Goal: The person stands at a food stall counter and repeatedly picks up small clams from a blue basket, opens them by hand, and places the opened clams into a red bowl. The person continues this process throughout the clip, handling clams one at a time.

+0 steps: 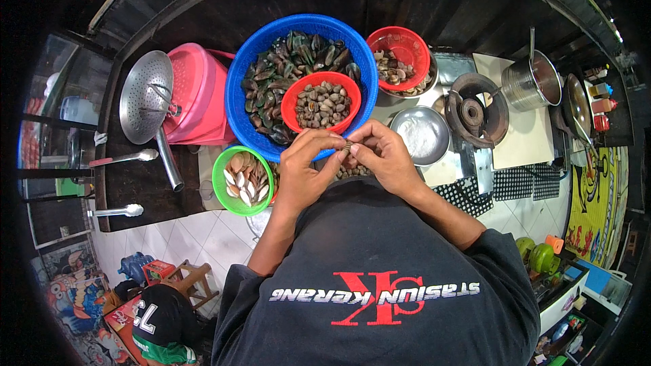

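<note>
Between my fingertips is a small ribbed cockle point(348, 146), gripped from both sides. My left hand point(307, 158) pinches it with thumb and forefinger, and my right hand point(382, 156) holds its other side. Just beyond them, a red plastic basket point(286, 105) of cockles point(323, 104) rests inside a large blue basket point(235, 68) full of green mussels point(267, 81). Beneath my hands, more cockles point(354, 171) show partly, their container mostly hidden by my hands and body. To the left stands a green basket point(218, 181) with smooth, pale-edged clams point(247, 179).
At right are a metal bowl point(421, 134) with white powder, a gas burner point(472, 112) and a steel pot point(529, 84). Another red basket point(414, 43) holds shells. A perforated ladle point(147, 96) leans on pink baskets point(203, 96); tongs point(124, 157) lie left. A person point(165, 323) is lower left.
</note>
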Action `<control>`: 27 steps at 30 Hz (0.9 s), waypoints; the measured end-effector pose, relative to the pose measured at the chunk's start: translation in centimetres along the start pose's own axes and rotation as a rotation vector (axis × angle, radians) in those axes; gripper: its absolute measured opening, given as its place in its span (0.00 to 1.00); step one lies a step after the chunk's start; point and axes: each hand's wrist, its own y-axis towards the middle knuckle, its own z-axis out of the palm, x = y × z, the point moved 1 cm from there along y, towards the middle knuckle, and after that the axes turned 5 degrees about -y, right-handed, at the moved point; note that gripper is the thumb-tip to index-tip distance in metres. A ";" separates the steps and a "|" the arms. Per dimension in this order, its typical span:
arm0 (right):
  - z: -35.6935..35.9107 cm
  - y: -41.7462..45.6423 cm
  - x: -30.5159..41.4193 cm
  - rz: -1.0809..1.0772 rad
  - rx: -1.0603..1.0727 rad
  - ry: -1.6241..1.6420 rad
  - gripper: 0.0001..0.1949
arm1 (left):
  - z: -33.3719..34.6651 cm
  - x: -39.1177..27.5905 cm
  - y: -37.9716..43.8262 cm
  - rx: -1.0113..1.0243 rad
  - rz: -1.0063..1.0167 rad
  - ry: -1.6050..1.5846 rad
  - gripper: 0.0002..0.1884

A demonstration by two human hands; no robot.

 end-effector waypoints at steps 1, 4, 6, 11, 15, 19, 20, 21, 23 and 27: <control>0.0 0.0 0.0 0.003 0.002 -0.007 0.05 | 0.0 0.0 0.0 -0.002 0.000 0.000 0.08; 0.0 0.0 -0.2 0.006 0.005 0.002 0.06 | 0.0 -0.1 0.1 -0.005 0.004 -0.002 0.08; 0.1 0.0 -0.3 0.004 0.007 0.008 0.06 | -0.1 -0.1 0.2 -0.002 0.012 -0.006 0.08; 0.2 0.0 0.2 0.009 0.007 -0.051 0.05 | -0.1 0.2 0.1 -0.013 0.015 -0.015 0.08; 0.3 0.0 0.3 0.006 0.002 -0.059 0.05 | -0.1 0.2 0.1 -0.012 0.014 -0.027 0.08; 0.3 0.0 0.3 0.002 -0.002 -0.077 0.05 | -0.2 0.3 0.0 -0.005 0.019 -0.031 0.08; 0.3 0.0 0.3 0.001 -0.005 -0.086 0.05 | -0.2 0.3 0.0 -0.004 0.020 -0.033 0.08; 0.3 0.0 0.2 0.000 -0.008 -0.074 0.05 | -0.2 0.3 0.0 -0.003 0.022 -0.034 0.08; 0.5 0.0 0.1 -0.001 -0.016 -0.052 0.05 | -0.2 0.3 0.0 -0.002 0.023 -0.033 0.08; 0.5 -0.1 -0.1 0.003 -0.009 -0.040 0.05 | -0.3 0.2 0.0 -0.007 0.037 -0.015 0.08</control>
